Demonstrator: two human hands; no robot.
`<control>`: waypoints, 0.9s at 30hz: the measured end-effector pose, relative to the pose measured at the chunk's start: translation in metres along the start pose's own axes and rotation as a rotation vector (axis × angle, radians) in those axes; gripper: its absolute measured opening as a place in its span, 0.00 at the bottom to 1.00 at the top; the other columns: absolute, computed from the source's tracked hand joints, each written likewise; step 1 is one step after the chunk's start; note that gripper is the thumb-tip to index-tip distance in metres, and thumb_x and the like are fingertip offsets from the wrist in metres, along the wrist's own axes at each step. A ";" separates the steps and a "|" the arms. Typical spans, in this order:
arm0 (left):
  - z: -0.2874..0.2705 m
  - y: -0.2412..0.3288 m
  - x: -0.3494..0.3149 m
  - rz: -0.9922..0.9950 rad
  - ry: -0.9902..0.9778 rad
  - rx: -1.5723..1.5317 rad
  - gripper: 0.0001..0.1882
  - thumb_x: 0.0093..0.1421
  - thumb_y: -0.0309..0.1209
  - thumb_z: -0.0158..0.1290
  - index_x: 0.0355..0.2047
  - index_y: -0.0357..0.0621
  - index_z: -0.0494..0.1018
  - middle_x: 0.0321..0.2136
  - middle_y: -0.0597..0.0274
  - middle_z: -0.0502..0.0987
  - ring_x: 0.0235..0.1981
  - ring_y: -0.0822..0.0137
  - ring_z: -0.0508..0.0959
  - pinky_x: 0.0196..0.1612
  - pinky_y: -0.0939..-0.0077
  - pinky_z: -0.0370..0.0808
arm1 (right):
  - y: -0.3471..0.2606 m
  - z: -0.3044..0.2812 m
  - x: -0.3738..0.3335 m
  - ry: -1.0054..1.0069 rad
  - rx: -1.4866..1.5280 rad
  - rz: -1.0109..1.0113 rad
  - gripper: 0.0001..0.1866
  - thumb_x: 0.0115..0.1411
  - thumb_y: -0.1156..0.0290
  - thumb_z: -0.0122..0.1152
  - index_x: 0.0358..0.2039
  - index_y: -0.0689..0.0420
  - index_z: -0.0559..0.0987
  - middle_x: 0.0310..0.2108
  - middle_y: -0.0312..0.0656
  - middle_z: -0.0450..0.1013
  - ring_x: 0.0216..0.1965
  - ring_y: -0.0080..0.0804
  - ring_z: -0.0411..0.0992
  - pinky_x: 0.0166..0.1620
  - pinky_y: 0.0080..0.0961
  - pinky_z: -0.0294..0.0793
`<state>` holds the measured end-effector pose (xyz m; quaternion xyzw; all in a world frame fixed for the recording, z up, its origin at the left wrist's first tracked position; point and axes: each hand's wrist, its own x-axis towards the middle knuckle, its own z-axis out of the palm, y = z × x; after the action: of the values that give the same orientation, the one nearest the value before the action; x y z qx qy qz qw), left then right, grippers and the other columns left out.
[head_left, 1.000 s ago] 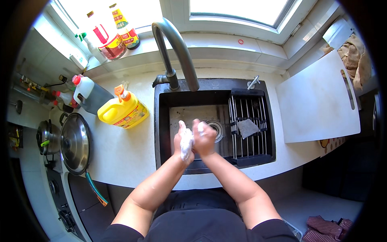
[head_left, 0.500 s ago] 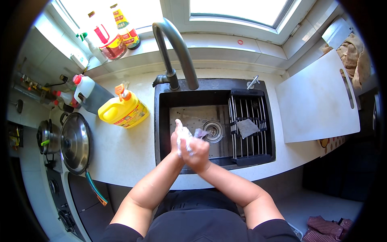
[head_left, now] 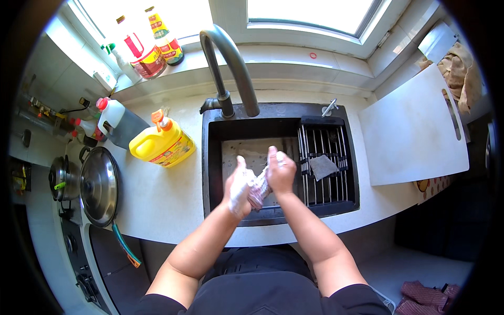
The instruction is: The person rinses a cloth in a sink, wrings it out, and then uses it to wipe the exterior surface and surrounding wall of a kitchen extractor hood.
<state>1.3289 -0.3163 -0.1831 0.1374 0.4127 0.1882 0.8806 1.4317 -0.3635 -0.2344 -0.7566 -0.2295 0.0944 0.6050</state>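
the soapy cloth (head_left: 258,192), pale and purplish, is bunched between our two hands over the sink (head_left: 206,173), toward its front edge. our right hand (head_left: 281,173) has its grip curled around one end of it; our left hand (head_left: 237,186), coated in white suds (head_left: 240,193), lies against the other end, and with its fingers hidden we cannot tell how closely that grip is closed. to work the folds well, we should rub them evenly against each other, hold firmly since wet suds make fabric slippery, turn fresh parts inward, and work well inside the sink's edges so drips fall into it. a grey pad (head_left: 323,167) lies on the rack (head_left: 328,209) along the sink's right edge; the faucet (head_left: 244,81) rises at the back edge. on the desk (head_left: 152,202), a yellow jug (head_left: 163,148) stands just beside the sink's left edge.
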 end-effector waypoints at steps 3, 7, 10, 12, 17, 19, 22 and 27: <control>0.017 0.030 -0.005 -0.003 0.130 -0.016 0.24 0.61 0.55 0.39 0.16 0.53 0.56 0.15 0.68 0.59 0.18 0.66 0.69 0.28 0.62 0.73 | 0.002 -0.024 0.012 -0.110 0.650 0.526 0.18 0.60 0.59 0.54 0.16 0.54 0.69 0.14 0.27 0.60 0.16 0.19 0.60 0.20 0.22 0.58; 0.010 0.042 -0.006 -0.057 0.078 -0.040 0.23 0.60 0.55 0.41 0.18 0.52 0.58 0.16 0.68 0.61 0.17 0.65 0.70 0.26 0.61 0.73 | -0.034 -0.037 0.013 -0.251 0.885 0.859 0.14 0.58 0.59 0.56 0.27 0.58 0.72 0.23 0.36 0.68 0.23 0.26 0.69 0.28 0.27 0.71; 0.009 0.046 -0.007 -0.041 0.055 0.189 0.23 0.58 0.54 0.45 0.19 0.49 0.63 0.17 0.66 0.65 0.20 0.65 0.73 0.27 0.63 0.75 | -0.035 -0.041 0.017 -0.324 1.002 0.941 0.14 0.58 0.59 0.57 0.29 0.59 0.73 0.26 0.39 0.70 0.27 0.30 0.72 0.32 0.31 0.74; 0.005 0.051 -0.008 -0.087 -0.035 0.334 0.20 0.55 0.45 0.55 0.21 0.40 0.69 0.20 0.61 0.72 0.25 0.64 0.77 0.29 0.66 0.77 | -0.027 -0.049 0.021 -0.405 1.067 0.934 0.12 0.57 0.63 0.58 0.31 0.61 0.74 0.29 0.42 0.72 0.31 0.32 0.73 0.36 0.30 0.74; -0.024 0.060 -0.003 0.039 -0.163 0.559 0.11 0.51 0.28 0.59 0.31 0.34 0.72 0.26 0.54 0.75 0.25 0.65 0.77 0.27 0.70 0.78 | -0.019 -0.082 0.034 -0.663 0.960 0.667 0.10 0.48 0.80 0.62 0.33 0.65 0.74 0.32 0.43 0.73 0.33 0.30 0.73 0.40 0.27 0.74; -0.030 0.063 -0.001 0.113 -0.173 0.456 0.11 0.52 0.28 0.59 0.31 0.34 0.72 0.26 0.54 0.75 0.25 0.65 0.77 0.27 0.70 0.78 | -0.023 -0.089 0.034 -0.639 0.724 0.623 0.11 0.48 0.81 0.63 0.33 0.65 0.76 0.32 0.43 0.74 0.32 0.27 0.73 0.39 0.24 0.74; -0.038 0.066 0.004 0.110 -0.191 0.458 0.11 0.50 0.26 0.59 0.32 0.34 0.72 0.28 0.54 0.76 0.26 0.65 0.77 0.30 0.71 0.78 | -0.025 -0.090 0.032 -0.610 0.459 0.504 0.09 0.49 0.81 0.62 0.33 0.64 0.77 0.30 0.41 0.74 0.31 0.24 0.72 0.38 0.20 0.72; -0.041 0.081 -0.005 0.065 -0.291 0.856 0.20 0.43 0.27 0.64 0.37 0.33 0.73 0.29 0.58 0.76 0.27 0.70 0.76 0.34 0.77 0.75 | -0.012 -0.084 0.034 -0.492 0.376 0.321 0.05 0.54 0.78 0.58 0.33 0.62 0.76 0.29 0.36 0.73 0.31 0.19 0.70 0.36 0.16 0.70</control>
<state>1.2762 -0.2426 -0.1726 0.5268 0.3209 0.0070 0.7870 1.4940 -0.4189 -0.1971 -0.6128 -0.2252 0.4083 0.6380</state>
